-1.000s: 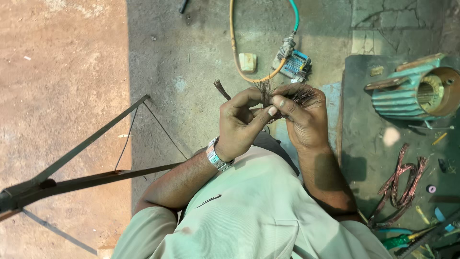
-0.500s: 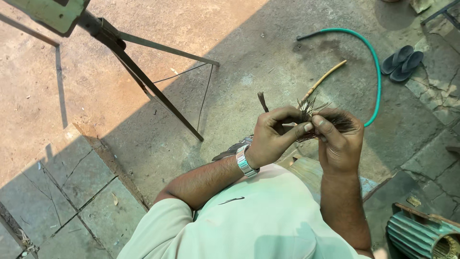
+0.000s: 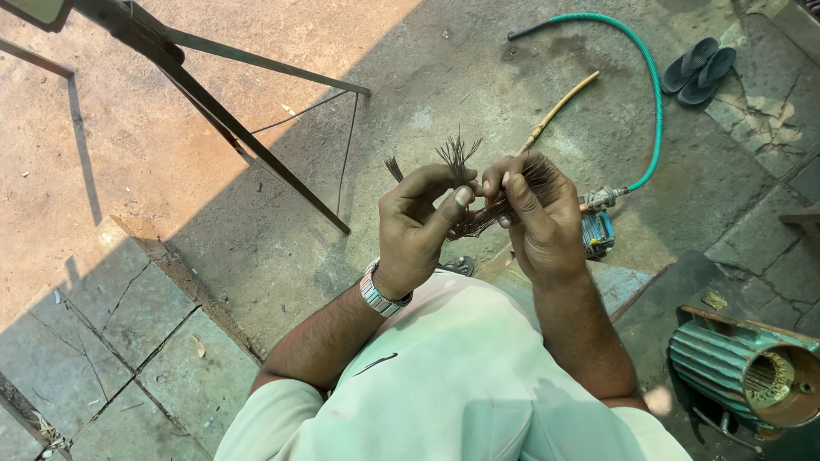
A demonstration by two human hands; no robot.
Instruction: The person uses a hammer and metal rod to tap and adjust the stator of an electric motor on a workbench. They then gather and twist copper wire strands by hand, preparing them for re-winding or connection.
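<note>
Both hands hold a bundle of thin dark copper wire strands point(image 3: 491, 209) up in front of the chest: the left hand point(image 3: 418, 222) pinches it between thumb and forefinger, the right hand point(image 3: 530, 213) is curled closed around its far end. The strands look light, springy and stiff enough to splay into frayed, prickly tips, so the packed middle seems the surest grip. Right of the bundle lie a green hose point(image 3: 653, 94) and a ribbed teal motor housing point(image 3: 726, 363) on the concrete floor point(image 3: 444, 77).
</note>
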